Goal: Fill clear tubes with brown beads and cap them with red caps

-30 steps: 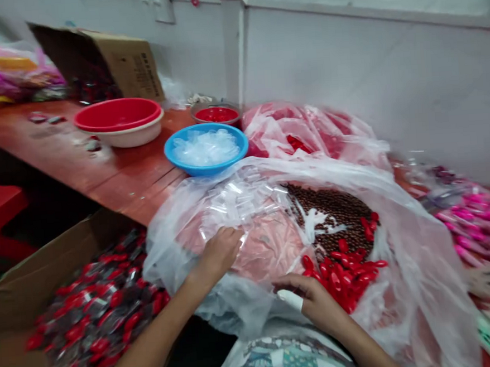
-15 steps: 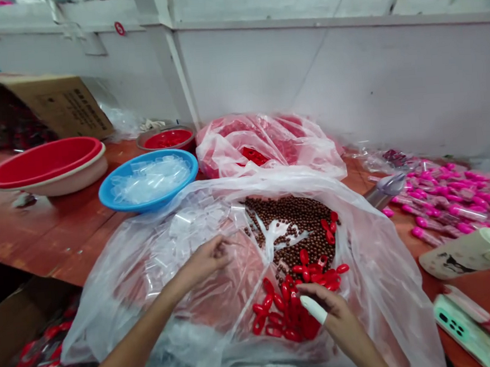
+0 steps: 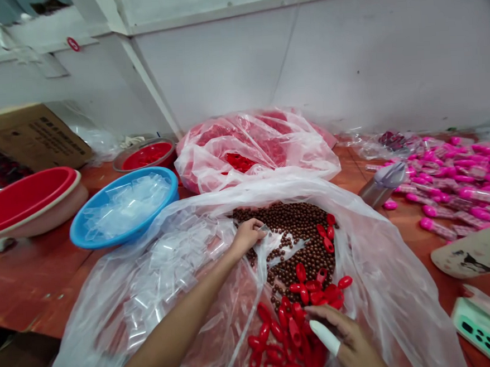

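Observation:
My left hand (image 3: 248, 235) is over the near-left edge of a heap of small brown beads (image 3: 289, 214). Its fingers are closed on what looks like a clear plastic tube (image 3: 265, 230), only partly visible. Many similar clear tubes (image 3: 162, 267) lie in the left part of the plastic sheet (image 3: 385, 263). Low on the right, my right hand (image 3: 350, 338), with a white cover on its thumb, is beside a pile of glossy red plastic caps (image 3: 294, 331). Its thumb and fingers are apart, and I see nothing held between them.
A blue basin (image 3: 170, 197) of clear pieces and a red basin (image 3: 23, 193) stand left. Behind lies a plastic bag (image 3: 302, 162) with red parts. To the right are pink-capped tubes (image 3: 471, 173), a grey bottle (image 3: 381, 185), a patterned cup (image 3: 472, 254) and a phone (image 3: 484, 331).
My left hand has moved from the clear tubes to the right and forward, onto the bead heap. My right hand stays by the red caps. The view has tilted and shifted.

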Demonstrator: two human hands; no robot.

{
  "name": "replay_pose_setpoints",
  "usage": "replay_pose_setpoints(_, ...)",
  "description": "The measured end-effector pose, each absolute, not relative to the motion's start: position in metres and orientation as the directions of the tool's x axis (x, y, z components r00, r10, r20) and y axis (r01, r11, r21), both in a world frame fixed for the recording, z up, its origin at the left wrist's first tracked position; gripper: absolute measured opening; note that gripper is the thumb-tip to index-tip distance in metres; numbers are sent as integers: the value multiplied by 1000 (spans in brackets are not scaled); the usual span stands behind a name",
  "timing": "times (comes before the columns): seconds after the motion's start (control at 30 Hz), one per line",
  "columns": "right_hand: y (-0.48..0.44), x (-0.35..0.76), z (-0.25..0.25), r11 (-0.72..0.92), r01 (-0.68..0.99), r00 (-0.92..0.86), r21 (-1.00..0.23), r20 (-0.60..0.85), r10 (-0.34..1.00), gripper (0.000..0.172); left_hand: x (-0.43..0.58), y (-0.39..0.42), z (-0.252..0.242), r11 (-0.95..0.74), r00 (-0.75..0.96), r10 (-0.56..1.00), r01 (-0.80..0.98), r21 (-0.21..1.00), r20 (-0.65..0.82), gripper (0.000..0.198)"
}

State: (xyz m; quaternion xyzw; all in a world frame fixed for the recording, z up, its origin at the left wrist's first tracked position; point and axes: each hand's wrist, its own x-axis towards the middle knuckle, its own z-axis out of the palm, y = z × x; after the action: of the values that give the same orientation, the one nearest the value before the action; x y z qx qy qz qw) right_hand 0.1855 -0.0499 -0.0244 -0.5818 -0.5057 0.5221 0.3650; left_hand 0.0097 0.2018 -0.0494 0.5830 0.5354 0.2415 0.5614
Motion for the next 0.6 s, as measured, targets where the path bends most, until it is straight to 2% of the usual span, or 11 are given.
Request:
replay_pose_setpoints(0.33,-32,186,-12,-178,246,-55,-953,-197,979,26,12,197,-28,249,513,779,276,928,-362,50)
replay_pose_setpoints(0.47,-30,185,-14,-166,262,-44,-951,-183,982,25,12,199,-27,214,542,776,256,943,-323,48)
replay_pose_setpoints(0.6,-31,184,-15,-177,271,-63,-946,-201,978,26,14,201,-27,85,522,820,291,953,-233,32)
